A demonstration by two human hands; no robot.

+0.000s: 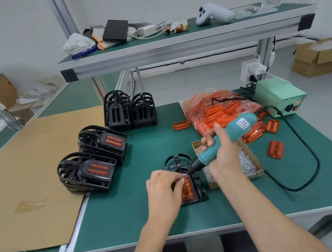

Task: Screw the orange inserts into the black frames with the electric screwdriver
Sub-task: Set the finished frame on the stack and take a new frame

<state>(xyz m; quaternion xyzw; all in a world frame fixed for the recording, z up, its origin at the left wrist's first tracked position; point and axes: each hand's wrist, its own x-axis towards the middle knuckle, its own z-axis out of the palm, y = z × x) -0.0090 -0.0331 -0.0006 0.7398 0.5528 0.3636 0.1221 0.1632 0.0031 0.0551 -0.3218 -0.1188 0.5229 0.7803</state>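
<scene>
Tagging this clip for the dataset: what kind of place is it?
Probably a small assembly workshop or light factory line. Cues: an aluminium-frame workbench with a green mat, stacks of black frames beside a bag of orange inserts, and a corded electric screwdriver in the right hand over a box of screws.

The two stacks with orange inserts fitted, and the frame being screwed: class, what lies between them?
Only bare green mat separates the finished stacks from the frame, in the head view.

Bright, even light; soft shadows; edges bowed.
</scene>
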